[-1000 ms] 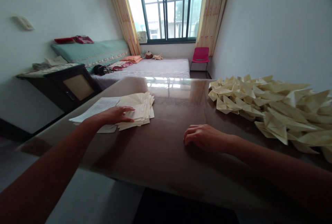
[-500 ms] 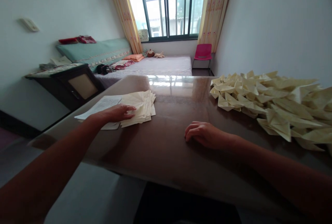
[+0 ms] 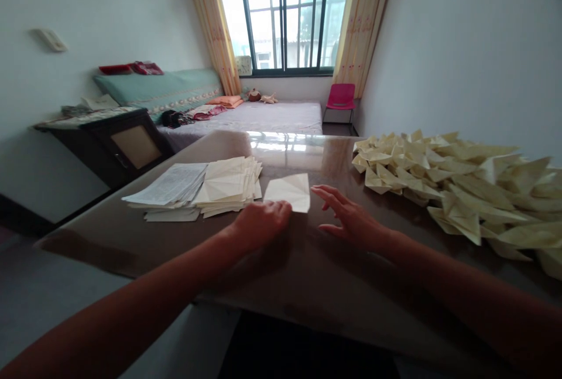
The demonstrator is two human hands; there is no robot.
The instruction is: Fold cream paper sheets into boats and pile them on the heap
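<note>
My left hand (image 3: 266, 221) is closed on the near edge of a creased, cream sheet of paper (image 3: 290, 188), held over the middle of the table. Just right of the sheet, my right hand (image 3: 345, 215) is open, its fingers apart and pointing toward the paper, with nothing in it. To the left lies a stack of cream creased sheets (image 3: 228, 183). Against it sits a pile of printed white paper (image 3: 171, 184). A large heap of folded cream paper pieces (image 3: 448, 174) covers the table's right side.
The glossy brown table (image 3: 272, 273) reflects the window. Behind it are a bed (image 3: 281, 114) with clothes and soft toys on it, and a pink chair (image 3: 341, 96). A dark cabinet (image 3: 132, 142) stands beyond the table's left edge.
My left hand has moved right from the cream stack, carrying one sheet to the middle. My right hand has lifted and its curled fingers have spread.
</note>
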